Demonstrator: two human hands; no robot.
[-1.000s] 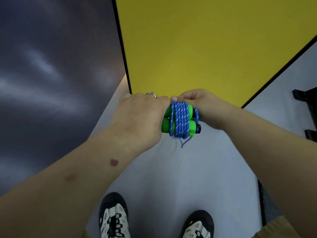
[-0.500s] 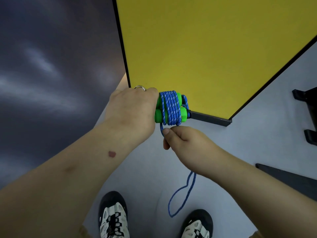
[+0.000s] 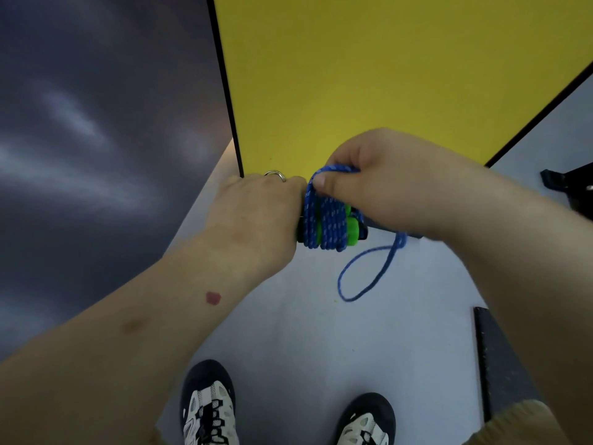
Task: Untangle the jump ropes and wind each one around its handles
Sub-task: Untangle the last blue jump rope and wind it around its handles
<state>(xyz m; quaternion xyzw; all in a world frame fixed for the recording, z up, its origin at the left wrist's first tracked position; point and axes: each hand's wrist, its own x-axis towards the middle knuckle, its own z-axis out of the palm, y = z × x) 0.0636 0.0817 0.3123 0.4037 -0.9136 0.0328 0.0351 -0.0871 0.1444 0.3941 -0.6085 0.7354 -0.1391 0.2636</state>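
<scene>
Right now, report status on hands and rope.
Left hand gripping the paired green plastic handles. Right hand pinching the blue speckled cord over the wraps. Loose loop hanging. Nothing in the way.

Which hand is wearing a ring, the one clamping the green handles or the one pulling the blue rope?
The left hand, closed around the green handles: a silver ring sits on one finger. The right hand, pinching the blue rope, shows none.
</scene>
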